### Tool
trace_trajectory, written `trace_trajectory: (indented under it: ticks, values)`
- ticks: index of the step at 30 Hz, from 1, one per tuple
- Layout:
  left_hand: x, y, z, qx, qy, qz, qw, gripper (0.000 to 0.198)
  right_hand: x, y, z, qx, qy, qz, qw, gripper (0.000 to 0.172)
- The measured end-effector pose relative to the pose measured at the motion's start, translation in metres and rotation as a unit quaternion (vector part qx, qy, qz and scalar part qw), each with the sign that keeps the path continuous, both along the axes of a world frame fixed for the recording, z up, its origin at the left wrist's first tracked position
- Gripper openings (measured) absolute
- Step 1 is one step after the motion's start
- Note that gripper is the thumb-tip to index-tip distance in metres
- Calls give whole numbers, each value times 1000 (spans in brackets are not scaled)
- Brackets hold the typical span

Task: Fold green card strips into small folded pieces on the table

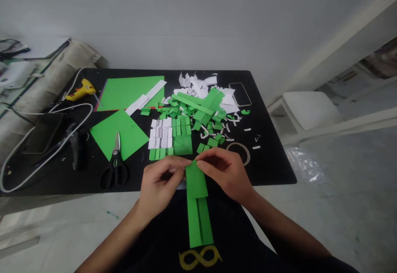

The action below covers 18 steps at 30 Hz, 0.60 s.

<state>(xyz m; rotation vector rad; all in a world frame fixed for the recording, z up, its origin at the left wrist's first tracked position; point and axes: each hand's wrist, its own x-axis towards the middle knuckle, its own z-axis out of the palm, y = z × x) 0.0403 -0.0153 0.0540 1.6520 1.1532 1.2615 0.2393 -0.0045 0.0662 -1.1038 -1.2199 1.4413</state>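
A folded green paper strip hangs down in front of my body, its top end just off the table's near edge. My left hand pinches the strip's upper left corner between thumb and fingers. On the opposite corner, my right hand grips with thumb and index finger. A shorter flap overlaps the strip's upper part, and a lengthwise fold shows lower down. Just beyond my hands lies a patchwork of white and green folded paper pieces on the black table.
Black-handled scissors lie on a green sheet at the left. A yellow glue gun, a white cable and a black tool are farther left. Paper scraps pile up behind, near a tape ring.
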Motion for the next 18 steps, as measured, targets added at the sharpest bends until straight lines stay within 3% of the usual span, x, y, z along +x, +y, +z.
trace_trajectory:
  ticks: [3,7,11,18]
  values:
    - [-1,-1,0,19,15,-10,1000,22,-1,0,0,4,-7,-12,1000,3]
    - [0,-2,3,-28,-20,-18,999,25,-3,-4,1,19,-21,-43,999,4]
    - [5,-1,5,-42,-1,11,999,10,-7,-8,1,38,-22,-62,997,5]
    - [6,-1,5,-45,13,32,998,8,-5,-6,-1,25,-28,-20,999,11]
